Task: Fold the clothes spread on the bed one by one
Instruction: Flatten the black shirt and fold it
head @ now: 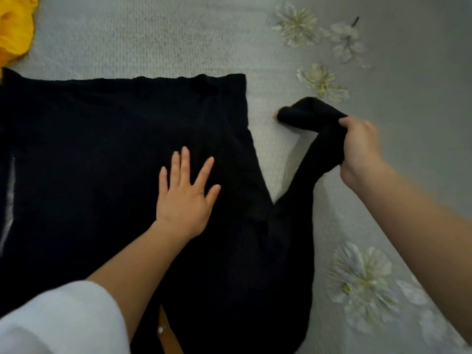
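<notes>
Yellow cloth [14,26]: it lies bunched up in the far left corner, just past the edge of the black top.
White sleeve [58,320]: this is on my left arm, low in the left corner. It is pushed up, so my lower arm is bare.
Black top [89,149]: it lies flat on the bed and fills most of the left and the middle.
Left hand [185,195]: it lies flat on the black top, palm down, with my fingers spread wide.
Brown strip [167,333]: it peeks out at the bottom beside my left arm, with a small white dot on it. I cannot tell what it is.
Bed cover [153,42]: it is pale grey and bumpy.
Black sleeve [306,118]: it is part of the top, lifted up off the bed on the right, and its end hangs over.
Right hand [360,149]: my fingers are curled tight round the black sleeve. It looks blurry.
Flowers [296,24]: white ones are printed on the cover, all down the right side.
</notes>
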A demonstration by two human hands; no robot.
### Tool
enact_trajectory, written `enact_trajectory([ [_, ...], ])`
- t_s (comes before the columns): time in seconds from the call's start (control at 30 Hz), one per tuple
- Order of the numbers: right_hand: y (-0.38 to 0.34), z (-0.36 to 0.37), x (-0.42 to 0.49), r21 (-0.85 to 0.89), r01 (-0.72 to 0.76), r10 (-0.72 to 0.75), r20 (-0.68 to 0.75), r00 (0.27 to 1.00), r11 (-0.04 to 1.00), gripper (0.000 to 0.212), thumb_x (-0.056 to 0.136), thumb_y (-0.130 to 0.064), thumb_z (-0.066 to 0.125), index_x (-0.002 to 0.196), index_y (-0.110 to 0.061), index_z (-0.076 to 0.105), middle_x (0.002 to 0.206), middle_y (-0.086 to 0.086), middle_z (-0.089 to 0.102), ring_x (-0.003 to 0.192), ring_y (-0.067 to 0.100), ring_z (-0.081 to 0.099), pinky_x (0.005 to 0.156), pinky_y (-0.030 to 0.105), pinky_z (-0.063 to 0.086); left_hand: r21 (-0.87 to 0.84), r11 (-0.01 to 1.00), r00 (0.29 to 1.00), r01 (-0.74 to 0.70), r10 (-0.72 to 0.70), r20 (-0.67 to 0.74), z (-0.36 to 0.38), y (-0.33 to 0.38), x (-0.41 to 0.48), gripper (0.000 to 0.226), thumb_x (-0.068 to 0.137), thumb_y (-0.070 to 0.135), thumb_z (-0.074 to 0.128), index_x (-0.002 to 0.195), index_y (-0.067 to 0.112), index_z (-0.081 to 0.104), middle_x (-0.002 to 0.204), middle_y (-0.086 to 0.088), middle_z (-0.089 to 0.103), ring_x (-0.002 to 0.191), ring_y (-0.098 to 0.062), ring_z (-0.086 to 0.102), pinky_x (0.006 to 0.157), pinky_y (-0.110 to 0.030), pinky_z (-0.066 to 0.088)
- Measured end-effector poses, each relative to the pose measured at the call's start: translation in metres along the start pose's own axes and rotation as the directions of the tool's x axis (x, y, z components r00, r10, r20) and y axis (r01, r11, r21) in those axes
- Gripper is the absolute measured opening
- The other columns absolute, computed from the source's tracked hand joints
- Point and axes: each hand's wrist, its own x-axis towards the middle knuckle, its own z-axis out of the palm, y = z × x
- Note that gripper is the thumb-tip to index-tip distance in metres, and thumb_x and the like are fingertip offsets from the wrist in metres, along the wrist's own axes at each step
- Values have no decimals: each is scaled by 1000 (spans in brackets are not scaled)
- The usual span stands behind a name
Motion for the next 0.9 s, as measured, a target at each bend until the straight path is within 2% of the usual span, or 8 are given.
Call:
enact_trajectory([
  [0.13, -15, -52, -10, -125, 90, -103, -104, 989, 988, 17, 92, -23, 49, 76, -21, 42, 79, -3, 46, 75, 11, 44, 63, 27, 36, -295, 955, 990, -35, -7, -140, 9, 67, -57, 67, 96, 54, 21, 152, 25, -1, 159, -10, -16, 144, -21, -21, 115, -40, -11],
  [0.27, -42, -76, -28, -203, 250, -296, -248, 922, 947, 28, 91, -22, 49, 68, -24, 32, 68, -10, 37, 69, 9, 39, 55, 18, 30, -364, 921, 983, -141, 86, -162, 41, 123, -123, 67, 98, 51, 17, 146, 26, -22, 153, -1, -32, 140, -14, -32, 112, -32, -19],
  [0.43, -82, -59, -86, 41, 558, -531, -259, 807, 829, 32, 84, -13, 58, 70, -24, 31, 71, -9, 36, 64, 2, 35, 66, 15, 34, -365, 930, 998, -38, 13, -69, 64, 140, -152, 72, 100, 49, 19, 138, 26, -38, 146, -2, -45, 135, -14, -40, 111, -32, -21],
  [0.5, -89, -32, -122, 136, 656, -633, -179, 753, 742, 29, 83, -7, 61, 73, -23, 39, 74, -10, 43, 65, -3, 42, 69, 12, 36, -359, 933, 999, 14, -27, -33, 69, 141, -158, 72, 97, 53, 14, 135, 26, -41, 146, -3, -45, 134, -14, -41, 110, -31, -23],
  [0.57, -87, 0, -159, 237, 672, -711, 166, 684, 702, 15, 83, -8, 66, 87, -18, 55, 85, -6, 58, 78, -5, 55, 78, 14, 45, -371, 928, 999, 46, -48, 4, 71, 139, -162, 70, 93, 58, 6, 135, 26, -40, 147, -1, -43, 133, -12, -42, 108, -29, -25],
  [0.63, -80, 22, -187, 216, 620, -609, 582, 539, 755, 24, 84, -14, 70, 107, -15, 64, 105, -3, 65, 99, 8, 62, 91, 22, 50, -391, 920, 999, 33, -23, 29, 74, 135, -165, 70, 91, 63, 3, 140, 26, -31, 148, 1, -40, 133, -9, -43, 106, -27, -28],
  [0.7, -62, 23, -188, 153, 590, -470, 769, 432, 793, 24, 87, -13, 67, 111, -15, 67, 106, -6, 66, 101, 8, 63, 94, 22, 50, -408, 913, 999, -18, 31, 25, 77, 130, -171, 75, 90, 66, 2, 149, 24, -16, 152, 2, -30, 134, -7, -41, 105, -26, -30],
  [0.9, 39, -38, -133, -534, 550, -4, 715, 699, 643, 17, 92, -6, 53, 99, -17, 64, 91, -1, 64, 91, 18, 61, 79, 29, 47, -403, 904, 988, -142, 151, -10, 77, 105, -186, 59, 99, 36, 30, 153, 22, 9, 161, -1, -5, 142, -9, -24, 112, -26, -19],
])
